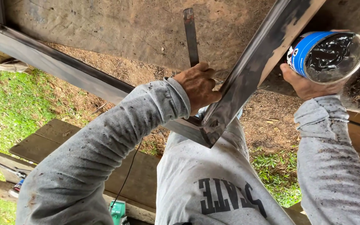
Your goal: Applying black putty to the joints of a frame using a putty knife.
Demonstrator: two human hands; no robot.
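Dark metal frame [251, 71] at twelve o'clock, semi-glossy with bare scratched patches. Glossy black paint in a metal can [328, 54] at two o'clock. Grey cloth sleeves [105, 154], matt and speckled. Rough weathered wooden planks [55, 141] at eight o'clock.

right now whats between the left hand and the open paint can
In the head view, a slanted dark metal frame bar crosses between the left hand and the paint can.

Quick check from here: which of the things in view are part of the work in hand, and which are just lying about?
In hand:
- left hand on the metal frame, gripping a thin handle
- right hand holding the open can of black paint

Lying about:
- wooden planks
- green item by the cable
- objects at the plank edge
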